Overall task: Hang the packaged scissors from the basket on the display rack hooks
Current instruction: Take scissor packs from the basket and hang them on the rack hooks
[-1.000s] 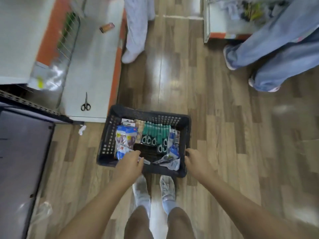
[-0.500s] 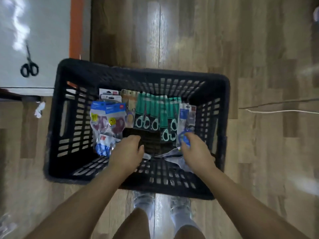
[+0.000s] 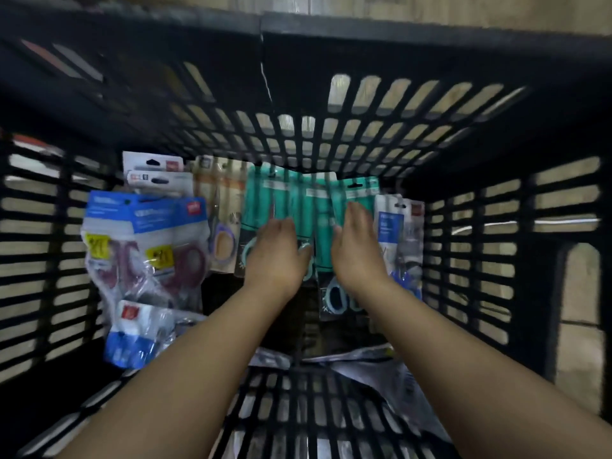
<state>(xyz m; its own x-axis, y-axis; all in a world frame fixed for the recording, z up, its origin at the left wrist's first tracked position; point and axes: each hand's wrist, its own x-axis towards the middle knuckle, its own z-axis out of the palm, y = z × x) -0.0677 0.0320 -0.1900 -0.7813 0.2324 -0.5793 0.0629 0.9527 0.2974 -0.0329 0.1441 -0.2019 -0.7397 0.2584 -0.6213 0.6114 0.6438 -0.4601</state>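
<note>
Both our hands are down inside the black basket (image 3: pixel 563 226), over the row of teal scissor packs (image 3: pixel 298 200) that stands along its far wall. Our left hand (image 3: pixel 276 251) lies on the left part of that row with its fingers bent over the cards; whether it has already closed on one we cannot tell. Our right hand (image 3: pixel 359 243) is beside it, fingers straight and together, edge-on against the right part of the row, holding nothing.

Half a second ago the left hand hung over the bare middle of the basket and the right was on the blue-and-white pack (image 3: pixel 402 233) at the right end of the teal row; now both have moved onto the teal row and our head has dropped much closer. We judge a teal pack is being picked out, and nothing has gone to the hooks yet.

Left of the teal row stand an orange-carded pair (image 3: pixel 225 207), then blue-carded maroon pairs in clear bags (image 3: pixel 145 246). Wood flooring (image 3: pixel 397 9) shows beyond the far wall.
</note>
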